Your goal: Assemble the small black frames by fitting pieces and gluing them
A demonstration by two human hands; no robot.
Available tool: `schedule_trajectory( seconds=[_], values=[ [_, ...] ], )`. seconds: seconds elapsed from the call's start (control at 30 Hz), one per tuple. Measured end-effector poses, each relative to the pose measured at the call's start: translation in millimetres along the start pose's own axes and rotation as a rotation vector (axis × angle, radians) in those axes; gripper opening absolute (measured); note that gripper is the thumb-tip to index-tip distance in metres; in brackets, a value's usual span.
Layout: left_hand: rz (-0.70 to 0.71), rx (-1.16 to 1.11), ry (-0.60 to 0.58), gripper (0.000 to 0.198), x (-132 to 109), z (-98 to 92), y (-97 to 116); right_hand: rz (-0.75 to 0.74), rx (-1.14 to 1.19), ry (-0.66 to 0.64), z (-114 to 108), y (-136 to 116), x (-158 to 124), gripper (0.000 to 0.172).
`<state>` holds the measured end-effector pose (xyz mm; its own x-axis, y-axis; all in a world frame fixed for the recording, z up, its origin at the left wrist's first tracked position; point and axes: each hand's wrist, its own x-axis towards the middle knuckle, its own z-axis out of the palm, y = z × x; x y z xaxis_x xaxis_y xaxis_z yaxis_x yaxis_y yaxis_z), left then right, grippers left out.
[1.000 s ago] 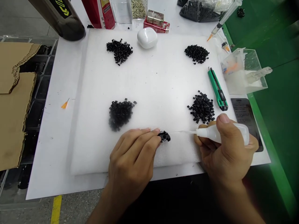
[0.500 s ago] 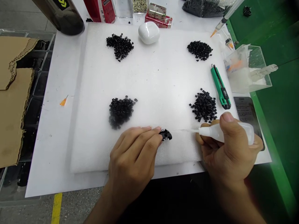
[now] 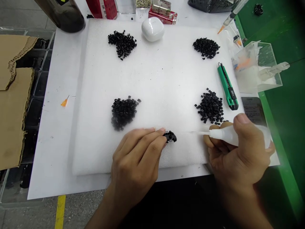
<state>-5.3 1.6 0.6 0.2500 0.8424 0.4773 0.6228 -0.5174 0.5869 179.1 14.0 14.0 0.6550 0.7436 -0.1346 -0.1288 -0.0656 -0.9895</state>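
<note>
My left hand (image 3: 138, 156) is closed on a small black plastic part (image 3: 170, 136) at the front of the white foam sheet (image 3: 152, 86); the fingers cover part of it. In my right hand (image 3: 240, 152) is a white squeeze bottle (image 3: 226, 135), lying sideways with the thumb on top. Its thin tip points left toward the black part, with a gap between them. Behind the right hand lies a pile of small black squares (image 3: 211, 107). Another pile of black squares (image 3: 124, 111) sits beyond my left hand.
Two piles of tiny black pieces, left (image 3: 122, 44) and right (image 3: 206, 47), lie farther back, with a glossy white case (image 3: 152, 29) between. A green utility knife (image 3: 228, 87), a clear box (image 3: 259, 70) and a phone (image 3: 254, 110) are at right. A dark bottle (image 3: 68, 16) stands back left.
My right hand and the squeeze bottle have moved right, farther from the black part. My left hand holds almost the same place. The view has shifted slightly.
</note>
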Motion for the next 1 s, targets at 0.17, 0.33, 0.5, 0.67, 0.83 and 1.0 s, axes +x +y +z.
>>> schedule_trajectory(
  seconds=[0.17,0.33,0.5,0.67,0.83,1.0],
  values=[
    [-0.023,-0.048,-0.058,0.021,-3.0,-7.1,0.3,-0.009,0.018,-0.001,-4.8,-0.3,1.4,0.036],
    [-0.03,-0.073,-0.164,0.021,-3.4,-12.0,-1.9,0.022,0.0,-0.093,-8.8,-1.0,2.2,0.047],
    [-0.046,-0.099,-0.233,0.018,-1.2,-12.7,-2.9,0.044,-0.021,-0.139,-8.0,-3.7,1.3,0.045],
    [0.001,-0.09,-0.207,0.018,-4.1,-10.9,-2.2,0.065,-0.026,-0.091,-3.6,-4.2,0.3,0.041],
    [0.012,-0.095,-0.173,0.015,-6.9,-9.1,-1.3,0.029,-0.056,-0.021,-2.4,0.7,0.5,0.039],
    [-0.032,-0.127,-0.164,0.014,-6.0,-10.3,-0.1,0.039,-0.07,-0.015,-3.3,-0.3,0.8,0.033]
  ],
)
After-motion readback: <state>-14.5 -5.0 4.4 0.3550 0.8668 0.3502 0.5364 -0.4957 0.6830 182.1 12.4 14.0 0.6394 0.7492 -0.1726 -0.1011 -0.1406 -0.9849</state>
